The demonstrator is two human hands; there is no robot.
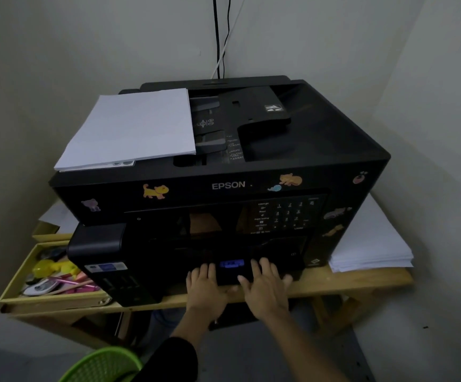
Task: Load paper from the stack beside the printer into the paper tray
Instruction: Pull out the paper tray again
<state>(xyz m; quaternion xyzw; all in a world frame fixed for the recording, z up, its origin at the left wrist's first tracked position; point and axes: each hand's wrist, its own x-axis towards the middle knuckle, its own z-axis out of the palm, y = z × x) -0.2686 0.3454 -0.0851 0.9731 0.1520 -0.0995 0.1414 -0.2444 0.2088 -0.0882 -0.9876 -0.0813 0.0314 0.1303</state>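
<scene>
A black Epson printer (224,186) with animal stickers stands on a wooden table. Its paper tray (232,271), black with a blue tab, sits at the bottom front. My left hand (206,288) rests flat on the tray front left of the tab. My right hand (265,282) lies on it right of the tab, fingers spread. Whether the fingers hook under the tray edge is hidden. A stack of white paper (370,244) lies on the table right of the printer. A thinner white paper pile (132,130) lies on the printer's top left.
A wooden box (17,285) with a yellow toy, pens and small items sits left of the printer. A green plastic basket (102,365) is at the bottom edge. Cables (219,37) run up the wall behind. The table's front edge (361,282) is just below the tray.
</scene>
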